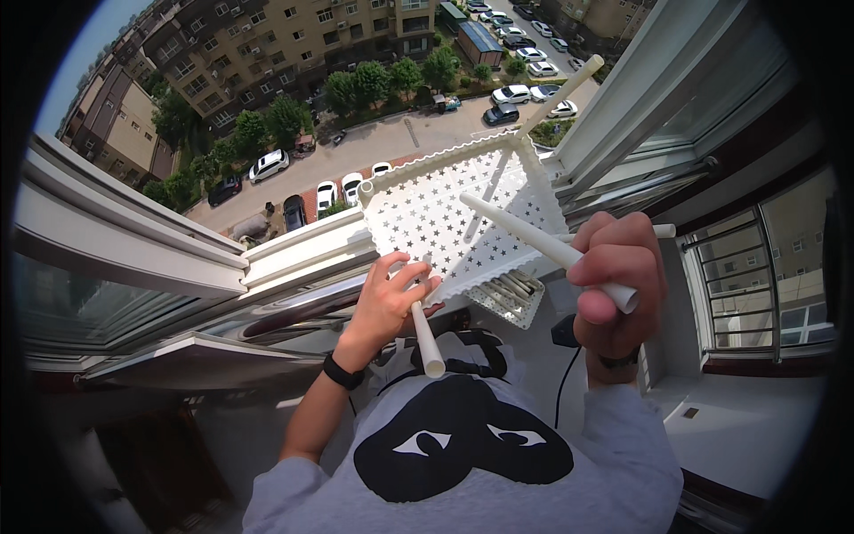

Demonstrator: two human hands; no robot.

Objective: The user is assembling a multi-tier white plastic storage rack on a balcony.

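Observation:
A white shelf tray (pixel 449 209) with a scalloped rim and star-shaped holes is at the window sill. My left hand (pixel 389 298) grips its near left corner, fingers curled over the rim beside a white tube (pixel 427 341) that points toward me. In my right hand (pixel 623 276) is a tapered white tube (pixel 525 233), closed in my fist and slanting over the tray. At the far right corner a third tube (pixel 562 96) sticks up and outward. Another tube end (pixel 663 230) shows to the right, partly hidden behind my right hand. The far left corner has a round socket (pixel 366 189).
Below the tray lies a second perforated white tray (pixel 514 311) with several tubes in it. Open window frames (pixel 133 218) stand at left and right. Beyond the sill is a drop to a street with parked cars. A black cord (pixel 567 387) hangs near my right arm.

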